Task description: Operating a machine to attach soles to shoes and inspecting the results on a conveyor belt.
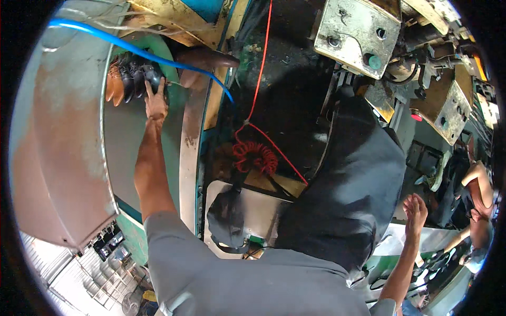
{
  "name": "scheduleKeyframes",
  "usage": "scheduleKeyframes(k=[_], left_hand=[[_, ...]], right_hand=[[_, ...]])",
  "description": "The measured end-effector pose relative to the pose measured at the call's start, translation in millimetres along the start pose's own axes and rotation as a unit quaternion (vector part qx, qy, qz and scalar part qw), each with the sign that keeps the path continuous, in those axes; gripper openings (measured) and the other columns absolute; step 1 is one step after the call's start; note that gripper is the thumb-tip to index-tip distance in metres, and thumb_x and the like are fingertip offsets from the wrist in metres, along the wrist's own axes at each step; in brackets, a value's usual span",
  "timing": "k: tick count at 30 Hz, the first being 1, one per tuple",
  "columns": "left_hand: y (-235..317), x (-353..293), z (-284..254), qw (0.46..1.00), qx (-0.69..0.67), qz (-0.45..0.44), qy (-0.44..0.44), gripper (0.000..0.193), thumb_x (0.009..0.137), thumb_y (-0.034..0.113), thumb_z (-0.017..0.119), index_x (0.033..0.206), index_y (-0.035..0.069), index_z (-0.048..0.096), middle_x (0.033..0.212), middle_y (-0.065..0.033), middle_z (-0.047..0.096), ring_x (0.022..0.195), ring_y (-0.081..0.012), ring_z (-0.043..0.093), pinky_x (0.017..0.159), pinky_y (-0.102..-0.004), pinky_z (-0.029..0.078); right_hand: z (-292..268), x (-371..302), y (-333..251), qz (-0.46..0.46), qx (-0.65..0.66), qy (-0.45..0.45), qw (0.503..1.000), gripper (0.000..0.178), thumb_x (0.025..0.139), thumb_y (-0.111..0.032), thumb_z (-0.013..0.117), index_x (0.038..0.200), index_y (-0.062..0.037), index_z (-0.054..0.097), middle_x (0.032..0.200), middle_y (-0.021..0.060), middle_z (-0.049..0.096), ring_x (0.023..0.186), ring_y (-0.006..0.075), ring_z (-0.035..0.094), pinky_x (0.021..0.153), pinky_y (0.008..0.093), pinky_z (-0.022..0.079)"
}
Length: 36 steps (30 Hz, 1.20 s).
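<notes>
My left arm stretches forward to a row of shoes on a dark green surface (124, 142) at the far left. The fingers of my left hand (156, 105) are round the toe of a black shoe (153, 75), the rightmost of the row. Just left of it stand other black shoes (126, 79), and beyond them brown shoes (114, 83). My right hand (416, 211) is raised at the right beside my dark trousers (348, 195), with its fingers loosely bent and nothing visible in them.
A blue hose (142, 51) crosses above the shoes. A coiled red air hose (255, 158) hangs ahead of me. Machine control boxes (358, 39) stand at the far right. Another person (478, 197) works at the right edge. A large curved brown-grey panel (68, 137) is on the left.
</notes>
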State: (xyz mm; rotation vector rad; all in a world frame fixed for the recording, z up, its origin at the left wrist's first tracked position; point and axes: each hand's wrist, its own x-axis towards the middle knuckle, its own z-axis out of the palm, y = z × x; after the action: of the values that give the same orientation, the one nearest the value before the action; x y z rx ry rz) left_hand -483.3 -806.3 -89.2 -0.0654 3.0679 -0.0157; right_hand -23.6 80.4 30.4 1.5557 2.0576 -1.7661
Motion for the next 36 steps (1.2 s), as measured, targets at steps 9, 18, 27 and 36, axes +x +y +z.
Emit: scheduleKeyframes(k=[9, 18, 27, 36], left_hand=[[-134.6, 100.2, 84.0, 0.974, 0.125, -0.128, -0.14, 0.061, 0.111, 0.024, 0.054, 0.169, 0.039, 0.043, 0.185, -0.0161, 0.017, 0.134, -0.0472, 0.067, 0.115, -0.0604, 0.053], [37.3, 12.5, 101.9, 0.987, -0.13, -0.058, 0.069, 0.056, 0.096, 0.025, 0.073, 0.149, 0.013, 0.062, 0.128, -0.0271, 0.074, 0.113, -0.0552, 0.07, 0.108, -0.0604, 0.054], [239.9, -85.6, -31.3, 0.727, -0.672, -0.122, -0.074, 0.025, 0.106, 0.009, 0.064, 0.127, -0.003, 0.066, 0.105, -0.0159, 0.074, 0.091, -0.0249, 0.077, 0.082, -0.0395, 0.066], [148.6, 100.1, -4.9, 0.867, -0.498, 0.003, -0.017, 0.049, 0.104, 0.041, 0.073, 0.137, 0.01, 0.057, 0.127, -0.0154, 0.062, 0.119, -0.0384, 0.063, 0.103, -0.0638, 0.058]], right_hand=[[9.5, 7.8, -34.6, 0.014, -0.064, -0.041, 0.997, 0.039, 0.114, -0.027, 0.065, 0.143, -0.0016, 0.066, 0.117, 0.0043, 0.076, 0.095, 0.0133, 0.075, 0.084, 0.0279, 0.061], [-65.1, -59.4, -1.5, 0.033, -0.105, 0.074, 0.991, 0.038, 0.112, -0.032, 0.066, 0.135, -0.0017, 0.069, 0.113, 0.0062, 0.076, 0.096, 0.0153, 0.073, 0.084, 0.0294, 0.058], [27.1, 12.8, -22.0, -0.127, -0.03, -0.061, 0.99, 0.033, 0.116, -0.017, 0.061, 0.135, 0.007, 0.07, 0.118, 0.0126, 0.078, 0.103, 0.019, 0.076, 0.093, 0.0322, 0.063], [174.9, 5.6, -20.3, -0.397, -0.133, -0.092, 0.903, 0.021, 0.103, -0.003, 0.066, 0.121, 0.0035, 0.074, 0.107, 0.0171, 0.079, 0.096, 0.0332, 0.076, 0.09, 0.0433, 0.06]])
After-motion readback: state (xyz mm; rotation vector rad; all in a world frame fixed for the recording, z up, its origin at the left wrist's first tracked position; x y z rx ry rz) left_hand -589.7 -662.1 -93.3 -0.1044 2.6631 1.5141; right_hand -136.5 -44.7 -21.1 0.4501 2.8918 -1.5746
